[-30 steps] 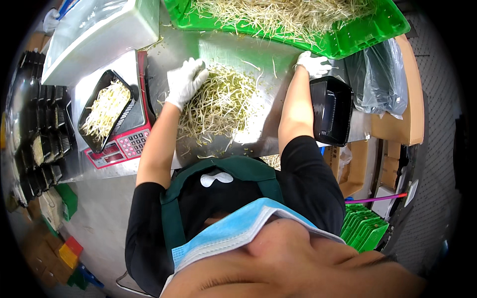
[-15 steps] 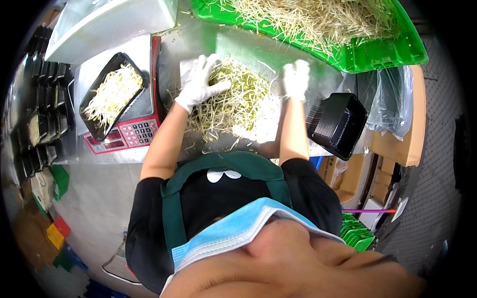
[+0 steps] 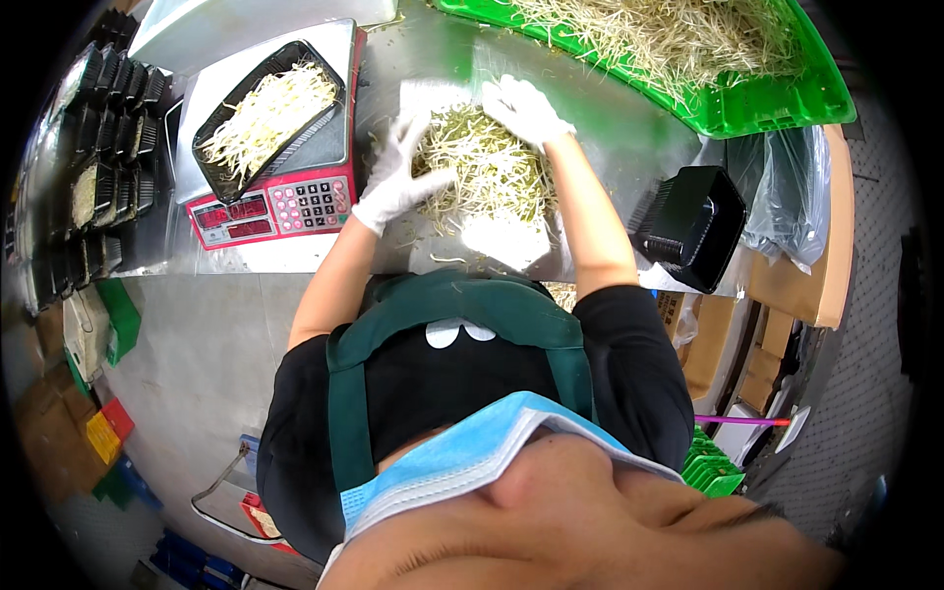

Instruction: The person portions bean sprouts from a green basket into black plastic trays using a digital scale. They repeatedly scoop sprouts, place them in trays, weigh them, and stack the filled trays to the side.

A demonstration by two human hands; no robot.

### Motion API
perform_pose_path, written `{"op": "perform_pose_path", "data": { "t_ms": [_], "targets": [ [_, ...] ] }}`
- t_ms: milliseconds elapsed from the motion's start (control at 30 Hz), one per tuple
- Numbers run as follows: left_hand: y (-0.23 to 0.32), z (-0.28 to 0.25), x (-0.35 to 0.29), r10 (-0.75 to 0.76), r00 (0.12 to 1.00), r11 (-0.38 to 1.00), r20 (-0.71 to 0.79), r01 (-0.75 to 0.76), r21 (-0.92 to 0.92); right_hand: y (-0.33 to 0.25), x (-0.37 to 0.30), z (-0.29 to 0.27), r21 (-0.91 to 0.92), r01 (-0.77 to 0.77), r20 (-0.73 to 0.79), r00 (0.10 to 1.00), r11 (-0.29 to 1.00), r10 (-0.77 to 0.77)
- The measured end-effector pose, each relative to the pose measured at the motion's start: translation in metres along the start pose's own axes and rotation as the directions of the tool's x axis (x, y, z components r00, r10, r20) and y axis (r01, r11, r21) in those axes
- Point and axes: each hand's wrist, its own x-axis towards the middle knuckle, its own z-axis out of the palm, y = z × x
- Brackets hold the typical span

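A loose heap of bean sprouts [image 3: 487,162] lies on the metal table in front of me. My left hand [image 3: 398,182], in a white glove, rests along the heap's left side with thumb and fingers spread. At the far right of the heap is my right hand [image 3: 526,110], gloved too, its fingers stretched out over the edge of the sprouts. Neither hand grips anything. To the left, a black plastic tray [image 3: 324,116] of bean sprouts sits tilted in angle on a red and white weighing scale [image 3: 320,202].
A green crate [image 3: 757,116] heaped with sprouts stands at the back right. Nested black trays [image 3: 698,231] lie on the right beside clear plastic bags [image 3: 787,197] and a cardboard box [image 3: 836,236]. Stacked black trays [image 3: 118,138] fill the far left. A white bin [image 3: 265,25] stands behind the scale.
My right hand has moved leftward onto the heap's far right edge. My left hand stays at the left side. The heap looks narrower, and the whole view has shifted slightly.
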Motion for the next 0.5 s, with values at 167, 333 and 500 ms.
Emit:
{"op": "perform_pose_path", "data": {
  "t_ms": [167, 333, 500],
  "targets": [
    [0.023, 0.002, -0.038, -0.017, 0.964, 0.972, 0.265, -0.046, 0.231, -0.003, -0.107, 0.095, -0.126, 0.452, -0.514, 0.732, 0.883, -0.448],
    [0.021, 0.026, 0.012, 0.136, 0.991, 0.985, 0.023, -0.132, -0.106, -0.010, -0.086, 0.077, -0.024, 0.509, -0.634, 0.658, 0.861, -0.406],
    [0.081, -0.020, 0.031, 0.065, 0.992, 0.877, -0.112, -0.110, -0.467, -0.021, -0.113, -0.012, 0.249, 0.547, -0.527, 0.769, 0.799, -0.362]
  ]
}}
